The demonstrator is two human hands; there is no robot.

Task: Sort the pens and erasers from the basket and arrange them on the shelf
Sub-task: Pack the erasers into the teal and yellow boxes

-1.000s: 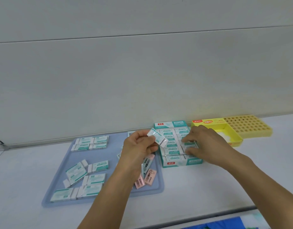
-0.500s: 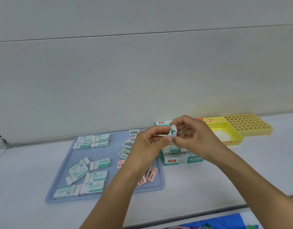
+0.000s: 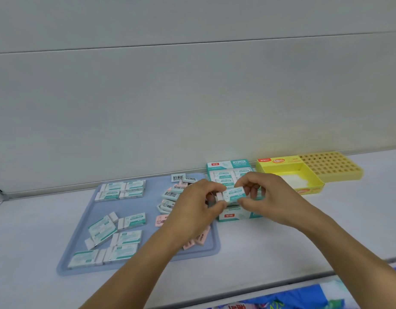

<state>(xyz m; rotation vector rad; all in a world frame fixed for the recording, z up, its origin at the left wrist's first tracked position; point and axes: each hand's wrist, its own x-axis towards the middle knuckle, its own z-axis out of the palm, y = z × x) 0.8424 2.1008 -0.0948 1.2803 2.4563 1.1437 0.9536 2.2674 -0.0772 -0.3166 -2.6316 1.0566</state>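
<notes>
A white eraser in a teal sleeve (image 3: 232, 194) hangs flat above the teal eraser box (image 3: 233, 216). My left hand (image 3: 197, 206) pinches its left end and my right hand (image 3: 266, 197) pinches its right end. The box stands on the white shelf (image 3: 304, 237) against the back wall, with rows of the same erasers inside, partly hidden by my hands. To the left lies a blue tray (image 3: 85, 221) holding several teal-sleeved erasers (image 3: 119, 190), pink erasers (image 3: 195, 239) and some barcode-side-up ones (image 3: 178, 177).
A yellow cardboard box (image 3: 279, 166) with white contents stands right of the teal box, and a yellow perforated holder (image 3: 330, 167) sits beside it. The shelf's front edge runs along the bottom, with blue patterned material (image 3: 293, 297) below it.
My right hand left the teal box and met my left hand at the eraser. The eraser turned from edge-on to lying flat between both hands.
</notes>
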